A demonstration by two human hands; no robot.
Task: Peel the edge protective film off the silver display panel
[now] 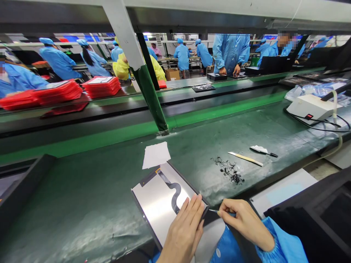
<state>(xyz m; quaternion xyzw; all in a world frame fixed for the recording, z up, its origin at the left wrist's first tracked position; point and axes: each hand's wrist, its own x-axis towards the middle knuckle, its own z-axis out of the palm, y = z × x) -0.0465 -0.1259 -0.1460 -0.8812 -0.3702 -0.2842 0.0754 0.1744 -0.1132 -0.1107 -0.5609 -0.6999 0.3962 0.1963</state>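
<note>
A flat silver display panel (156, 201) with a black flex cable (175, 191) curving over its back lies on the green bench near the front edge. My left hand (185, 230) rests flat on the panel's right part, fingers stretched out together. My right hand (241, 219) is pinched closed on a thin pointed tool (213, 210), whose tip touches the panel's right edge beside my left fingertips.
A white paper sheet (156, 155) lies behind the panel. A pile of black scraps (230, 171), a flat spatula (245, 158) and a wrapped pen-like tool (263, 150) lie to the right. A white box with cables (309, 106) stands far right. Red tray stacks (101, 86) and people in blue coats stand beyond.
</note>
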